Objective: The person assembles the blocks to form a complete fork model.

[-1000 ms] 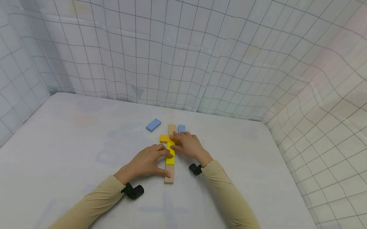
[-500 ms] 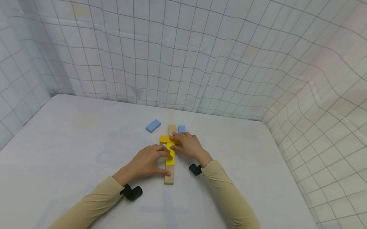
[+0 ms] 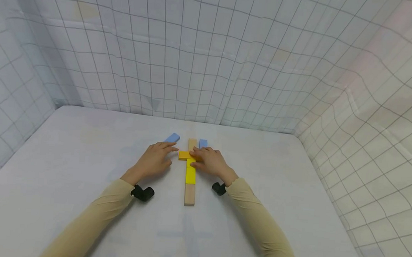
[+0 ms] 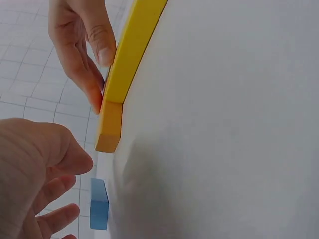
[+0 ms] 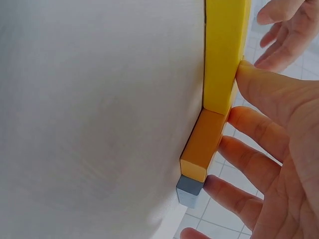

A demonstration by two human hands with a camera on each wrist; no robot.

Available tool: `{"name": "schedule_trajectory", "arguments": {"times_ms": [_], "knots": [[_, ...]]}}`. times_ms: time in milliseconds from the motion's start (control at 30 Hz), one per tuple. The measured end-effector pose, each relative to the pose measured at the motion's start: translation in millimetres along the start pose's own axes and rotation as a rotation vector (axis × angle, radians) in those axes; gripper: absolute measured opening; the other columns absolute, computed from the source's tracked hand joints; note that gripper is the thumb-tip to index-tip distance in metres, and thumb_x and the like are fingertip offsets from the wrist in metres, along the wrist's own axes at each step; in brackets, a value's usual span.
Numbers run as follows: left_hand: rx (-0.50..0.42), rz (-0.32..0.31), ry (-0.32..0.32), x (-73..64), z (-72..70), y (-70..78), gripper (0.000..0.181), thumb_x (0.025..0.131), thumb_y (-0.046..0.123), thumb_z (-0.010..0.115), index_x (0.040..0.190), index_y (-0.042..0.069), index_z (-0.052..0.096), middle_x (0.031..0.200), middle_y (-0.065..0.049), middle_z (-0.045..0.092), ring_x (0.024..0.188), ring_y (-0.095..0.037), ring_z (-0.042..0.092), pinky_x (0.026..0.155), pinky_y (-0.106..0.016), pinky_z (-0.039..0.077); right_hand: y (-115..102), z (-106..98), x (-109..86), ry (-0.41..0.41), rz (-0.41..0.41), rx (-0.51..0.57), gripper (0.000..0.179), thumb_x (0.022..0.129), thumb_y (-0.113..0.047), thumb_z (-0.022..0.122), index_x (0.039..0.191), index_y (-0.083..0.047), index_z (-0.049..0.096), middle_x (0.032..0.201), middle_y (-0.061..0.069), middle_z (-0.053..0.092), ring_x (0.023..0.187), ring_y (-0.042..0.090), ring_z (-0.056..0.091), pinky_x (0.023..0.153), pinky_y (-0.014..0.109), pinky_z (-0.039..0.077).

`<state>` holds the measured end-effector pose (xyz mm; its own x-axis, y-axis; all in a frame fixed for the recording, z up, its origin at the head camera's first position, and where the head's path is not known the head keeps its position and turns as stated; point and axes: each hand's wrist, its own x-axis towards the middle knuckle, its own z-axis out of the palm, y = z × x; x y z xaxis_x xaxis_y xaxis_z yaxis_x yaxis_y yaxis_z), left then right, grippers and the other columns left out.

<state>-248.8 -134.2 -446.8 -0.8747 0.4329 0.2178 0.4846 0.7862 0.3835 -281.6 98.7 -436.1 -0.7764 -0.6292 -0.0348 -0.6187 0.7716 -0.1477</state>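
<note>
On the table lies a column of flat blocks: a plain wooden block [image 3: 189, 195] nearest me, a yellow block [image 3: 190, 172], an orange block [image 3: 184, 155] set crosswise, and another wooden block [image 3: 192, 144] at the far end. My right hand [image 3: 212, 161] rests its fingertips on top of the orange block, its thumb on the yellow one. Fingers extended, my left hand [image 3: 154, 158] is left of the column, holding nothing. Its fingertips overlap the near end of a tilted blue block [image 3: 172, 138] in the head view; the left wrist view shows a gap to the blue block [image 4: 99, 204].
A second blue block [image 3: 203, 143] lies right of the far wooden block, just beyond my right fingers. Wrist-worn black cameras sit under both sleeves. A white table [image 3: 108, 224] is enclosed by grid-patterned curtains [image 3: 202, 65] at the back and sides.
My left hand has left the yellow and near wooden blocks and moved away and to the left, toward the tilted blue block. The right hand and the blocks stay in place.
</note>
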Motion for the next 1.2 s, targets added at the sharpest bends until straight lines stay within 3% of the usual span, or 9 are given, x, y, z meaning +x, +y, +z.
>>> {"name": "schedule_trajectory", "arguments": {"times_ms": [233, 400, 733, 1000, 1200], "knots": [[-0.059, -0.097, -0.091, 6.8, 2.6, -11.9, 0.062, 0.089, 0.015, 0.057, 0.142, -0.008, 0.033, 0.149, -0.025, 0.026, 0.135, -0.044, 0.021, 0.104, -0.058, 0.022, 1.1, 0.6, 0.1, -0.007, 0.000, 0.016, 0.050, 0.094, -0.042, 0.057, 0.139, -0.020, 0.050, 0.145, -0.002, 0.041, 0.125, 0.029, 0.043, 0.093, 0.050, 0.039], [-0.061, -0.148, -0.117, 9.2, 5.4, -10.9, 0.065, 0.091, 0.019, 0.055, 0.141, -0.014, 0.030, 0.148, -0.028, 0.025, 0.136, -0.044, 0.020, 0.107, -0.053, 0.019, 1.4, 1.4, 0.2, -0.003, -0.002, 0.012, 0.050, 0.094, -0.042, 0.056, 0.139, -0.021, 0.050, 0.145, -0.001, 0.041, 0.125, 0.029, 0.043, 0.093, 0.050, 0.038], [0.067, -0.083, -0.079, 20.3, 8.7, -3.4, 0.057, 0.087, 0.016, 0.060, 0.135, -0.010, 0.044, 0.135, -0.026, 0.042, 0.123, -0.040, 0.036, 0.104, -0.048, 0.028, 1.5, 0.5, -1.4, 0.011, -0.013, 0.005, 0.050, 0.094, -0.042, 0.056, 0.139, -0.021, 0.050, 0.145, -0.001, 0.041, 0.125, 0.030, 0.044, 0.093, 0.051, 0.039], [0.067, -0.027, -0.049, 23.0, 14.0, -4.0, 0.056, 0.085, 0.012, 0.064, 0.136, -0.005, 0.047, 0.119, -0.019, 0.047, 0.110, -0.034, 0.044, 0.092, -0.046, 0.037, 0.2, -0.6, -2.0, 0.007, -0.012, 0.000, 0.050, 0.094, -0.042, 0.056, 0.139, -0.020, 0.051, 0.145, -0.001, 0.042, 0.125, 0.030, 0.044, 0.093, 0.051, 0.039], [0.055, -0.027, -0.048, 23.6, 15.3, -3.4, 0.057, 0.085, 0.012, 0.063, 0.137, -0.005, 0.046, 0.122, -0.019, 0.048, 0.110, -0.033, 0.047, 0.092, -0.046, 0.039, 0.9, 0.3, -2.1, 0.007, -0.007, -0.005, 0.050, 0.095, -0.042, 0.056, 0.139, -0.021, 0.050, 0.145, -0.002, 0.041, 0.125, 0.029, 0.043, 0.092, 0.051, 0.039]]}}
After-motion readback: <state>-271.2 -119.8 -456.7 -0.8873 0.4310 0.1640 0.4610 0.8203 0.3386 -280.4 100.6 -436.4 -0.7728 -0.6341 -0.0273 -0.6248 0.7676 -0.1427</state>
